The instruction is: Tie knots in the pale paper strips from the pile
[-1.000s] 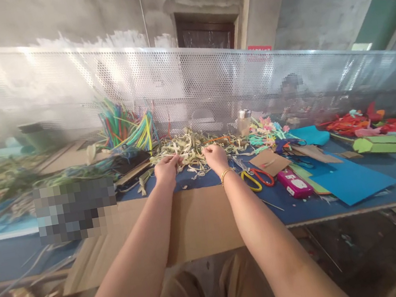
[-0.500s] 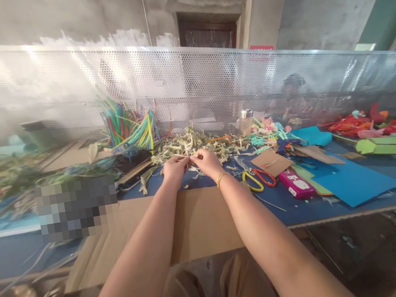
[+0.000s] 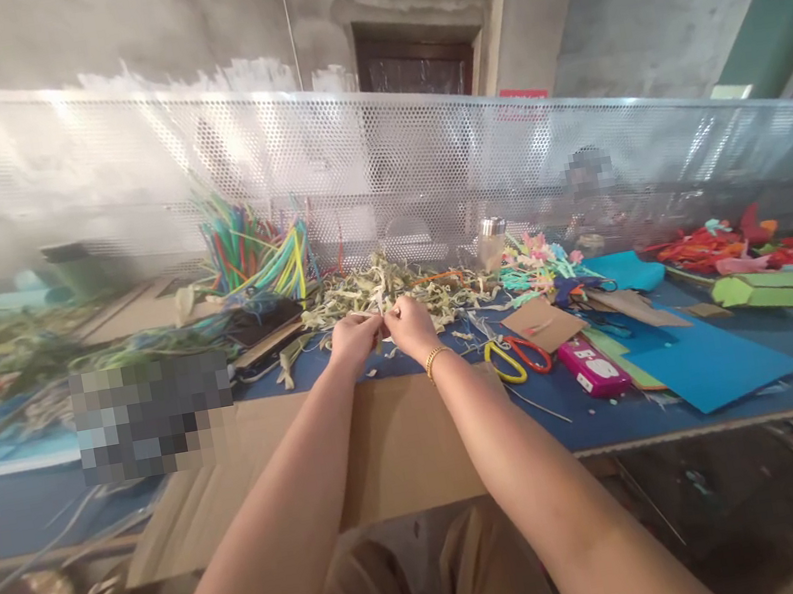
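My left hand (image 3: 356, 339) and my right hand (image 3: 410, 324) meet at the fingertips above the blue tabletop. Both are closed in a pinch. What sits between the fingers is too small and hidden to name, though a bit of pale material shows there. Right behind them lies a loose pile of crinkled pale-green strips (image 3: 365, 287), partly covered by my fingers. A gold bracelet (image 3: 438, 359) circles my right wrist. Below my forearms a flat sheet of brown cardboard (image 3: 413, 446) reaches over the table's front edge.
Scissors with yellow and orange handles (image 3: 528, 356) lie to the right, beside a purple box (image 3: 592, 371) and blue sheets (image 3: 711, 356). Colourful pipe cleaners (image 3: 252, 250) stand at back left. A perforated metal screen (image 3: 420, 161) runs behind. Red craft pieces (image 3: 723, 247) lie far right.
My right hand has turned slightly and its wrist has shifted a little to the left. My left hand stays nearly in place, with the fingertips still together.
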Action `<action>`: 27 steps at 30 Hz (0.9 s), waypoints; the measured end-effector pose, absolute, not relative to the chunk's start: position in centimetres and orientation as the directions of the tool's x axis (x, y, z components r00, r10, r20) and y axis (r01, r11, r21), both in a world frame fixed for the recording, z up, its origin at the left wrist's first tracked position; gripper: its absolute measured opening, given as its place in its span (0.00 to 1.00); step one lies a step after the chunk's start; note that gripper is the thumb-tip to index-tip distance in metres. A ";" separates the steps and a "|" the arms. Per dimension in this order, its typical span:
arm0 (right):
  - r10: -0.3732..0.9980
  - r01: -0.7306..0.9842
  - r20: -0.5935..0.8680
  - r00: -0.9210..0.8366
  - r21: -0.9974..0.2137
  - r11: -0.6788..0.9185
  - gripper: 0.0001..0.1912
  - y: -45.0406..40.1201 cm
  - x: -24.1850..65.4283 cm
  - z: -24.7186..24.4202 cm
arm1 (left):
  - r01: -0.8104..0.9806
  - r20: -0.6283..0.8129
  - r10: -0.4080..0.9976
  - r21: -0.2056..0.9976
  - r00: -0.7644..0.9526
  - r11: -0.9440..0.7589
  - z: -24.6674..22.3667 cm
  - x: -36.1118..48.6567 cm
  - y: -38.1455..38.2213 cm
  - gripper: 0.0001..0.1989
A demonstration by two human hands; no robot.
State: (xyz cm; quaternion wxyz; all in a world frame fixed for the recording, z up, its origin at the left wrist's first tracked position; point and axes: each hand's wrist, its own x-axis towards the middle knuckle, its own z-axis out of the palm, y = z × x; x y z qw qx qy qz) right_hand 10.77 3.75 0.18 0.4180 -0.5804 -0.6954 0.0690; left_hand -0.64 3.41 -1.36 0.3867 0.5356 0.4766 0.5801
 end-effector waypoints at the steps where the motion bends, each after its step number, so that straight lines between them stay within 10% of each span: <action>1: 0.866 0.752 0.500 0.026 -0.580 0.313 0.06 3.8 10.7 0.2 | 0.073 0.249 0.957 0.968 -0.148 -0.241 -1.4 -0.6 3.5 0.12; 27: 0.946 0.373 0.322 -0.035 -0.874 0.311 0.17 4.5 10.6 -1.4 | -0.400 0.154 0.986 0.901 -0.064 -0.167 -1.0 -0.6 3.6 0.15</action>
